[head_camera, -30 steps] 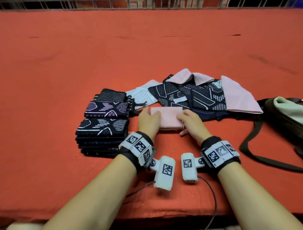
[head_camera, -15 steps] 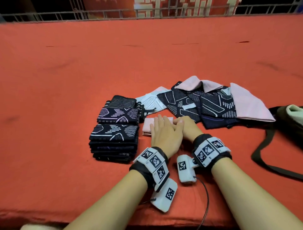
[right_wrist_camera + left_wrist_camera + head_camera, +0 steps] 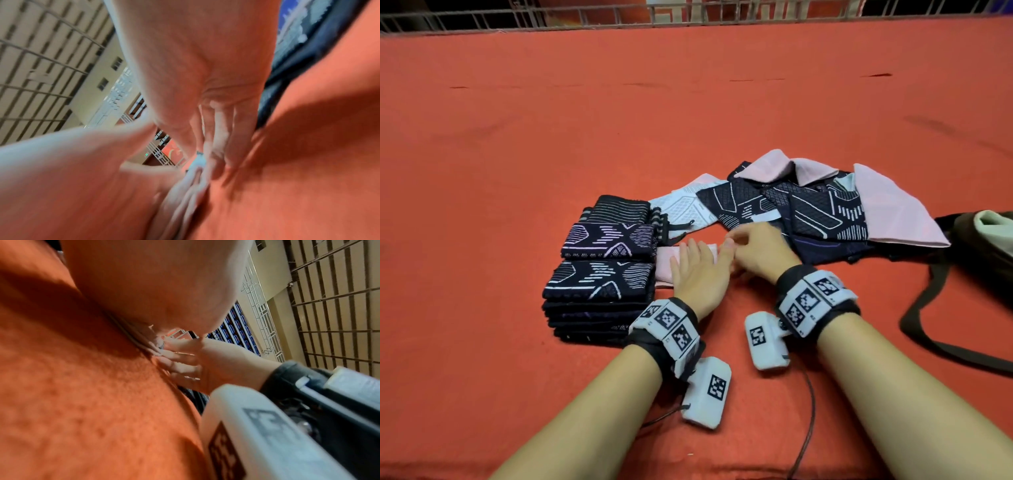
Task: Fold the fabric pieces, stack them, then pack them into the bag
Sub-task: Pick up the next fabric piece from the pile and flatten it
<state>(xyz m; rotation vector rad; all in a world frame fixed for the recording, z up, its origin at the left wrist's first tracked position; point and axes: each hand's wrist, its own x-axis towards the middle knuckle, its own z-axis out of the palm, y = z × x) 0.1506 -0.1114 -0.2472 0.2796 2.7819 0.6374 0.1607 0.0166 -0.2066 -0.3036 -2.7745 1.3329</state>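
A small folded pink fabric piece (image 3: 666, 263) lies on the red table beside the dark stacks. My left hand (image 3: 698, 270) lies flat on top of it, fingers straight, pressing it down. My right hand (image 3: 753, 250) is at the piece's right edge, fingertips against the layered fold; it is blurred. In the left wrist view the fabric's layers (image 3: 144, 344) show under my left palm, with the right hand's fingers (image 3: 180, 363) touching their edge. The right wrist view shows the same folded edge (image 3: 189, 191) below my right fingers (image 3: 222, 138).
Two stacks of folded dark patterned pieces (image 3: 599, 284) (image 3: 613, 233) stand left of my hands. A loose pile of dark and pink fabric (image 3: 808, 209) lies behind. A dark bag (image 3: 983, 246) with a long strap (image 3: 928, 329) sits at the right. A railing (image 3: 688, 13) borders the table's far side.
My left hand has moved from the pink piece's left edge onto its top and now presses it flat. My right hand has stayed at the right edge, its fingers shifting.
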